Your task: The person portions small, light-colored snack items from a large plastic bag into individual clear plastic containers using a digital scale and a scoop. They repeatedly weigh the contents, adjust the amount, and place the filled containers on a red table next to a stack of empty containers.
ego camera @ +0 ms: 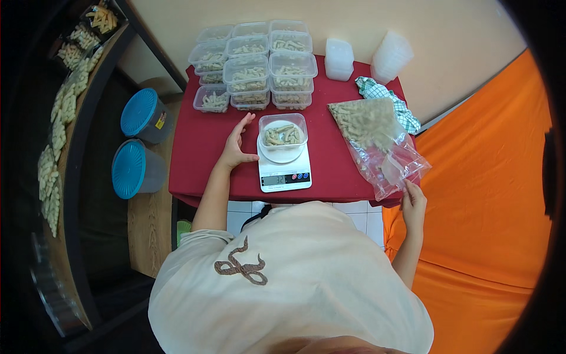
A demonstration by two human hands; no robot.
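Note:
A clear plastic container (pixel 283 144) partly filled with pale stick snacks stands on a white digital kitchen scale (pixel 285 170) with a lit display. Just left of both, my left hand (pixel 238 146) is spread, with nothing in it. On the right of the red cloth lies a large clear plastic bag (pixel 367 121) holding many more of the snacks. Inside its mouth is a translucent scoop (pixel 392 169), and my right hand (pixel 413 199) grips the end of this scoop at the bag's edge.
Filled containers (pixel 247 66) stand stacked at the back. Empty tubs (pixel 339 59), a second leaning stack (pixel 391 56) and a checked cloth (pixel 389 97) are at the back right. Blue-lidded buckets (pixel 137 113) and a shelf with bagged snacks (pixel 66 106) stand left; orange fabric (pixel 477 199) hangs right.

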